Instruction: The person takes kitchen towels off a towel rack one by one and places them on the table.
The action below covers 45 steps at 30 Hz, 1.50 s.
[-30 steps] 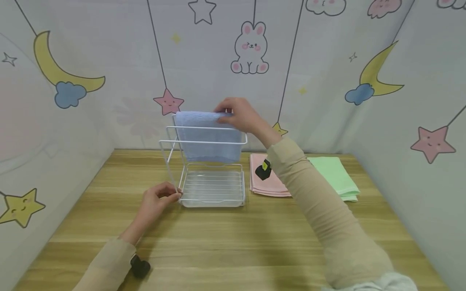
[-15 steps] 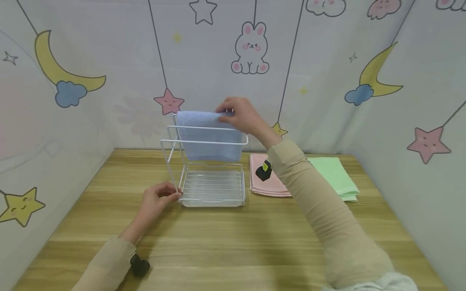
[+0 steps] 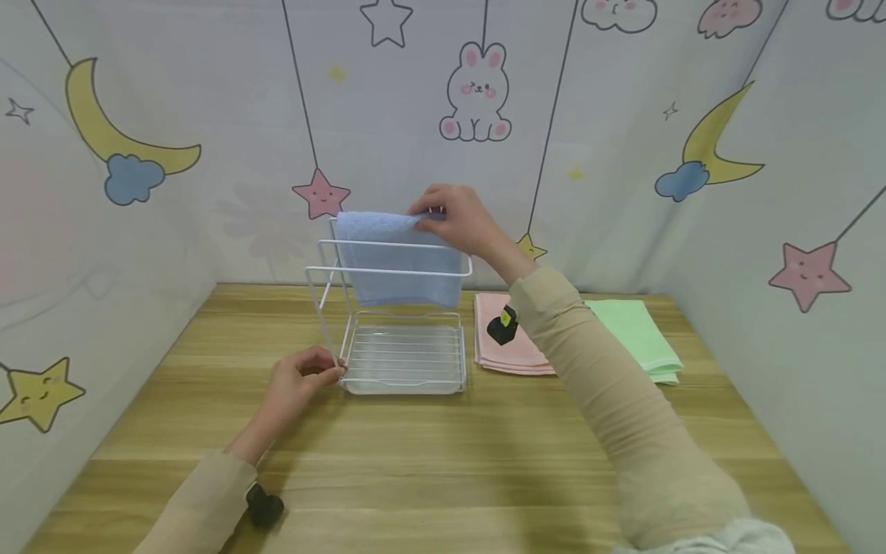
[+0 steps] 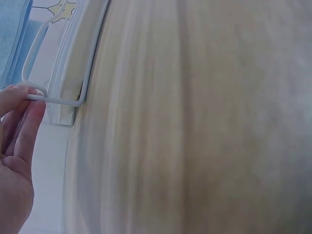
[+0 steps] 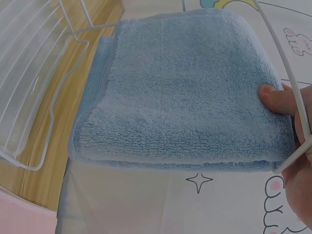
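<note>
A white wire rack (image 3: 388,271) with several bars and a clear tray (image 3: 404,362) at its base stands on the wooden table. Over its rearmost bar hangs a folded blue towel (image 3: 394,277). My right hand (image 3: 457,219) pinches the towel's top edge near the right end; in the right wrist view the thumb lies on the cloth (image 5: 185,92). Low at the rack's front left corner, my left hand (image 3: 301,381) pinches the wire between thumb and fingers, as the left wrist view also shows.
Right of the rack lie a folded pink towel (image 3: 508,350) and a folded green towel (image 3: 637,335), both partly behind the right sleeve (image 3: 609,392). A patterned curtain (image 3: 388,115) encloses the table (image 3: 415,469) at the back and sides.
The towel's lower right part has shifted very slightly to the right on the bar. Both hands keep their holds and have hardly moved.
</note>
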Tool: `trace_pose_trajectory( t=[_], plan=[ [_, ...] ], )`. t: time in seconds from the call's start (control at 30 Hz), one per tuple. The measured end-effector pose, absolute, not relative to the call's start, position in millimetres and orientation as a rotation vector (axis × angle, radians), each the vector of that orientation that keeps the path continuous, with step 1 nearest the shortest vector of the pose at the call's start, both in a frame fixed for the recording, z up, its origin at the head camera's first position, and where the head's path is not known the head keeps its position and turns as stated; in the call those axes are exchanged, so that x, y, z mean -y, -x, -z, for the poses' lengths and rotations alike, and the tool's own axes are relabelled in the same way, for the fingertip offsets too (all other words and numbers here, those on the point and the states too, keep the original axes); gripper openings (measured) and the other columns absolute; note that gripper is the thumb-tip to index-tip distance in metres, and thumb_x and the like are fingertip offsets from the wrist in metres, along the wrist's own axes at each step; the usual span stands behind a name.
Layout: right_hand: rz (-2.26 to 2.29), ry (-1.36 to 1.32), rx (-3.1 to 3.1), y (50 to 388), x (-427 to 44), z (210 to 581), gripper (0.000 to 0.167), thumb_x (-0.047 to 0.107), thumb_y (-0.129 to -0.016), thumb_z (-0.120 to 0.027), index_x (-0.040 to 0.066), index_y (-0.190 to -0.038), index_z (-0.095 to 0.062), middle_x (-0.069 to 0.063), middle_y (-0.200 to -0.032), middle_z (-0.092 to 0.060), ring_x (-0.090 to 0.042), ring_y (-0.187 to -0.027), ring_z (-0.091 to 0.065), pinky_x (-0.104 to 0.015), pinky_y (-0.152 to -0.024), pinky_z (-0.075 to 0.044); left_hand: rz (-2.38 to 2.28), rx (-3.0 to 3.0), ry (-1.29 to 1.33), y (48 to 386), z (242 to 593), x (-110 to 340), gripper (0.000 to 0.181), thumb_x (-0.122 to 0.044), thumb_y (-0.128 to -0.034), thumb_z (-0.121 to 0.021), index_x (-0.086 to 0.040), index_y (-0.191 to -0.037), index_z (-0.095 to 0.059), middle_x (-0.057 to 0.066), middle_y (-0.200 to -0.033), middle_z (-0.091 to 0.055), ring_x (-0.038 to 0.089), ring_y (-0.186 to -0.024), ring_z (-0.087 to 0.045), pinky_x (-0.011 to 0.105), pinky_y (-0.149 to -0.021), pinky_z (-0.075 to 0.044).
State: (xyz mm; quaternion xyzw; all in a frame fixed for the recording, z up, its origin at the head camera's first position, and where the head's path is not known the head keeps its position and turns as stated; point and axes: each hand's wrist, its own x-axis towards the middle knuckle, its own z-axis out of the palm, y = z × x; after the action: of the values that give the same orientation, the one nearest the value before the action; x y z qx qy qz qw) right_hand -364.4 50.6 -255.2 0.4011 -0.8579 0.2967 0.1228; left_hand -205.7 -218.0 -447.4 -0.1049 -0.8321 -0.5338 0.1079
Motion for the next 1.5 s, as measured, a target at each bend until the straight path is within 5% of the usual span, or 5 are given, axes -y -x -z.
trace_pose_trajectory(
  t=[0.87, 1.5],
  plan=[
    [-0.832, -1.229, 2.343, 365.3, -55.5, 237.9, 0.019, 0.011, -0.09, -0.073, 0.007, -0.108, -0.075, -0.009, -0.106, -0.075, -0.019, -0.098, -0.067, -0.031, -0.087, -0.053, 1.622, 2.429, 0.314, 221.8, 472.5, 228.9, 0.011, -0.006, -0.0865, -0.074, 0.001, -0.092, -0.068, 0.018, -0.097, -0.075, -0.003, -0.08, -0.068, 0.018, -0.073, -0.06],
    [-0.817, -1.021, 2.219, 341.1, -68.0, 146.3, 0.019, 0.017, -0.093, -0.069, 0.012, -0.111, -0.075, -0.002, -0.111, -0.074, -0.008, -0.09, -0.06, -0.014, -0.081, -0.046, 1.62, 2.441, 0.324, 223.7, 476.1, 231.6, 0.012, -0.008, -0.0871, -0.074, 0.001, -0.092, -0.068, 0.023, -0.101, -0.073, -0.003, -0.083, -0.067, 0.015, -0.075, -0.058]
  ],
)
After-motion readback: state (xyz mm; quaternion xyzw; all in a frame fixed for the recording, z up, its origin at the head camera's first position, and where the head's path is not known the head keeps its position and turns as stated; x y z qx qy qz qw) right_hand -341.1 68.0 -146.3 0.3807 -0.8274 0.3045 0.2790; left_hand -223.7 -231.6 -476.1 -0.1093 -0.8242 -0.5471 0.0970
